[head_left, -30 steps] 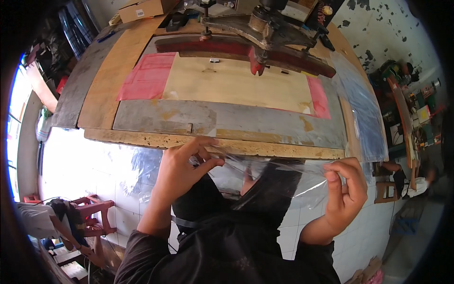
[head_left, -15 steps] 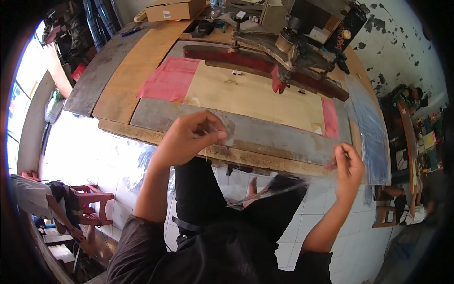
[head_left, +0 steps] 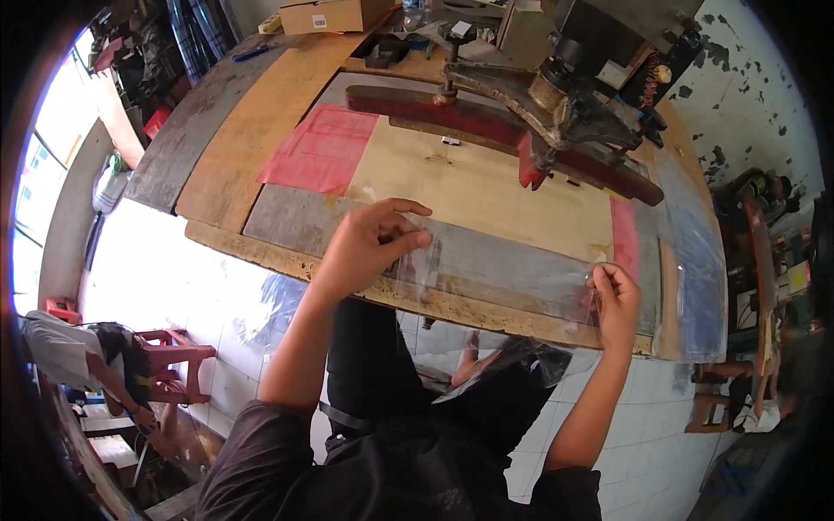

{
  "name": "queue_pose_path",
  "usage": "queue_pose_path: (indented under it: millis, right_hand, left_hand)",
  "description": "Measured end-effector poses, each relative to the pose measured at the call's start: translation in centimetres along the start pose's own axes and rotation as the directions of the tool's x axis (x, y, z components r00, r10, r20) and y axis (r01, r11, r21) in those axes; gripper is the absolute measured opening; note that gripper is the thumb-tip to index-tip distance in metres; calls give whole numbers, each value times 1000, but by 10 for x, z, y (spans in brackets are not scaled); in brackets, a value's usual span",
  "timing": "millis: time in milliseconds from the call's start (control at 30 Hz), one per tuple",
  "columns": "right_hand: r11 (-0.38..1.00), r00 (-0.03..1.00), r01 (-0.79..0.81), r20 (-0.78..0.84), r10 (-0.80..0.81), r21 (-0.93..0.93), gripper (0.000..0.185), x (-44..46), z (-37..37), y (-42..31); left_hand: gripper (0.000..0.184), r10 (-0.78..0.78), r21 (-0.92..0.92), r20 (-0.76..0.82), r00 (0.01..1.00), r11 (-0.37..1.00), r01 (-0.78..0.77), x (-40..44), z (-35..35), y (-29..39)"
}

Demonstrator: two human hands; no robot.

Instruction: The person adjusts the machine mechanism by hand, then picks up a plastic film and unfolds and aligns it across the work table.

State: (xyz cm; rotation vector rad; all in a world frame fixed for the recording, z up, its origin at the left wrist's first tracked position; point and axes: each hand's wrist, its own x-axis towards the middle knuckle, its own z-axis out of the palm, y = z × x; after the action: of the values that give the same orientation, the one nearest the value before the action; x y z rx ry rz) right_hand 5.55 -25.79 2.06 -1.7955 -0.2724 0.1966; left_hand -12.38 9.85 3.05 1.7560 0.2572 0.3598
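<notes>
A clear plastic sheet [head_left: 547,363] hangs between my hands over the front edge of the bench, its lower part glinting above my lap. My left hand [head_left: 369,247] has its thumb and curled fingers on the sheet's left end, with the index finger stretched out. At the right end, my right hand [head_left: 618,300] pinches the sheet between thumb and fingers. Beyond the hands, a cream-coloured board [head_left: 486,191] lies on the grey metal plate [head_left: 287,213], with a red sheet [head_left: 317,149] at its left and a red strip [head_left: 624,233] at its right.
Over the board stands a press with a red-edged bar [head_left: 417,108]. A stack of clear plastic sheets [head_left: 695,260] lies at the bench's right side. A cardboard box [head_left: 334,16] sits at the back. Other people [head_left: 65,347] sit at the left and right edges.
My right hand has come inward and slightly down. My left hand has shifted right, its index finger now straighter. The plastic sheet is spread more openly between them.
</notes>
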Motion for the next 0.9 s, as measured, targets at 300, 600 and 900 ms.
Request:
queue_pose_path:
  millis: [300,600,900]
  right_hand:
    - [999,1000,30,-5,-30,25,21,1,-6,8]
    - [990,1000,8,18,-10,142,21,-3,-5,3]
    - [987,986,152,68,-154,43,28,-14,-10,-4]
  left_hand:
    - [36,-6,66,24,1000,998,4,-2,2,5]
    - [38,-12,-8,6,1000,1000,12,-8,5,3]
    - [44,-7,-60,25,1000,998,9,-9,-3,-7]
